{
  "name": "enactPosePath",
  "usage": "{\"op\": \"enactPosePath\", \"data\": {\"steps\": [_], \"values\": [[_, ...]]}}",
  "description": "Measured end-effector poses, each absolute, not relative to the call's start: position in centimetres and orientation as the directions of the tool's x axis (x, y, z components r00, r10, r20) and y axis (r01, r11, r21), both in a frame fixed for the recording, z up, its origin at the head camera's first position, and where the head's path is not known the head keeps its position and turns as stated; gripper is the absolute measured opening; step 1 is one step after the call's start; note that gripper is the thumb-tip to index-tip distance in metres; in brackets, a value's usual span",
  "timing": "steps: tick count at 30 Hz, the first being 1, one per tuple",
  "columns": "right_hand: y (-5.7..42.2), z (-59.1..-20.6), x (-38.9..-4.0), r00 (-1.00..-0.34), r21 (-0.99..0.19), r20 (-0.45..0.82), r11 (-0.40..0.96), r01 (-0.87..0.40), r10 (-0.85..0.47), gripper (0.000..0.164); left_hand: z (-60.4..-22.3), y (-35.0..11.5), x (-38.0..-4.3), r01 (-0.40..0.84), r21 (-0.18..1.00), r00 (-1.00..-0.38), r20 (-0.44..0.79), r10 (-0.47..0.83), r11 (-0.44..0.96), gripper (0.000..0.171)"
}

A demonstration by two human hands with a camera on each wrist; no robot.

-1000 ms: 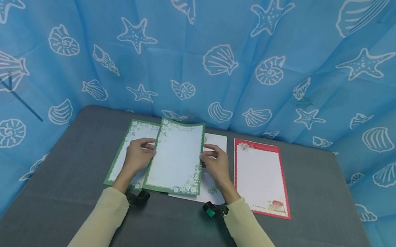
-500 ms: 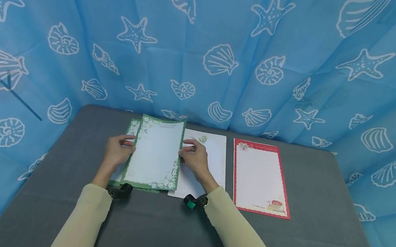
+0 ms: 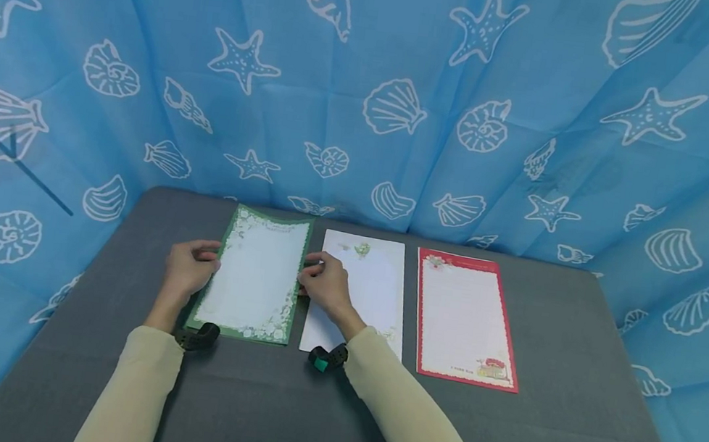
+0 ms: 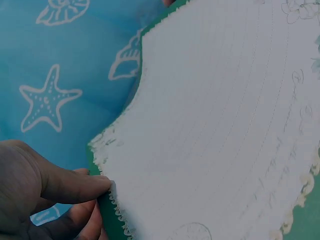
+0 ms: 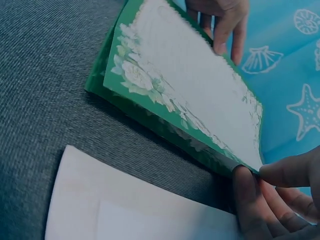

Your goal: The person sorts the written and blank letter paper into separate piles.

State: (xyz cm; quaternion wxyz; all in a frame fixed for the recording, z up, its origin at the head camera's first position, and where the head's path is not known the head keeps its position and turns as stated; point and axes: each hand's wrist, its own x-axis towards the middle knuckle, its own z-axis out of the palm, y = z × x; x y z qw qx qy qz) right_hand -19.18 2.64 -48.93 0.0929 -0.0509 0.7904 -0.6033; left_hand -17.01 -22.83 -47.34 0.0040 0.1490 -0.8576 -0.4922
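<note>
Both hands hold a sheet of green-bordered letter paper (image 3: 259, 276) by its two long sides. My left hand (image 3: 190, 268) pinches the left edge, its thumb lying on the printed face in the left wrist view. On the opposite edge my right hand (image 3: 326, 281) pinches between thumb and fingers. The sheet bows slightly, and in the right wrist view it stands close above more green-bordered paper (image 5: 100, 85), which it mostly covers. Beside it lies white letter paper (image 3: 363, 287) with a small green print at the top, partly under the right wrist.
Red-bordered letter paper (image 3: 468, 314) lies to the right of the white paper. All of it rests on a grey cloth-covered table (image 3: 279, 417). A blue curtain (image 3: 363, 142) with shells and starfish hangs right behind the table's back edge.
Both hands have carried the green-bordered sheet leftward, from partly over the white paper to over the other green-bordered paper. The white paper now shows more fully. The red-bordered paper has stayed put.
</note>
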Motion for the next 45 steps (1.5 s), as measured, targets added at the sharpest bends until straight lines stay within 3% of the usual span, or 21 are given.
{"op": "enactPosePath", "data": {"steps": [11,31,45], "values": [[1.9,-48.6,-19.1,-0.98,-0.898,-0.093,0.44,0.006,-0.177,0.038,-47.9,-23.0,-16.8,-0.241,0.813,-0.95,-0.086,-0.3,0.53,0.038],[2.1,-48.1,-18.9,-0.98,-0.855,-0.049,0.516,-0.058,-0.192,0.038,-47.9,-22.9,-16.8,-0.288,0.774,-0.941,-0.121,-0.315,0.563,0.04],[5.1,-47.6,-18.4,-0.983,-0.821,0.002,0.562,-0.105,-0.182,0.034,-47.0,-19.7,-16.4,-0.145,0.777,-0.976,-0.013,-0.216,0.612,0.037]]}}
